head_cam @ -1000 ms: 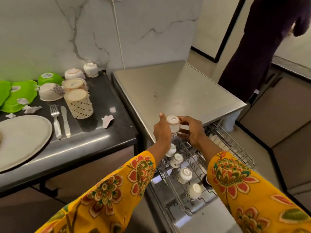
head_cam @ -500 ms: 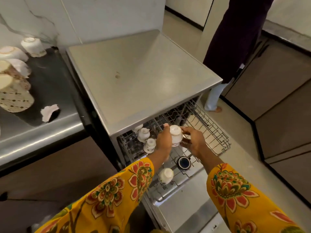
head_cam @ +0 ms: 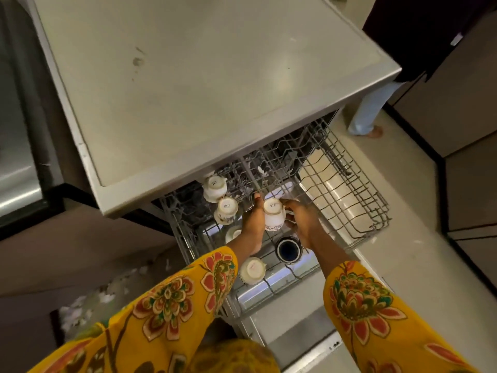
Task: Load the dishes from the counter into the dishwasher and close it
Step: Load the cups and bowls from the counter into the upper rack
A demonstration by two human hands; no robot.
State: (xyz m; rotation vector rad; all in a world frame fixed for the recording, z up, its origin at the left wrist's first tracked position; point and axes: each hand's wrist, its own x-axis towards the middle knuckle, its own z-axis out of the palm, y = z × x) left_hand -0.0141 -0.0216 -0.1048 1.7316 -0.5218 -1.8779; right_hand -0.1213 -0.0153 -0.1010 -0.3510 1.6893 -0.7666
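Note:
A white cup (head_cam: 273, 214) is upside down between both my hands, just above the pulled-out wire rack (head_cam: 357, 189) of the dishwasher. My left hand (head_cam: 253, 222) grips its left side and my right hand (head_cam: 300, 222) holds its right side. Several more white cups stand inverted in the rack: one (head_cam: 214, 187) at the back left, another (head_cam: 226, 210) beside it, and a third (head_cam: 252, 270) near the front. A dark blue cup (head_cam: 288, 249) sits mouth up below my hands.
The dishwasher's steel top (head_cam: 204, 76) fills the upper view. Its open door (head_cam: 293, 327) lies under the rack. A person (head_cam: 419, 44) in dark clothes stands at the right rear. The counter edge (head_cam: 18, 146) shows at far left. The rack's right half holds nothing.
Both hands carried the cup down from above the dishwasher's top to the rack. My view tilted down, so the counter dishes went out of sight.

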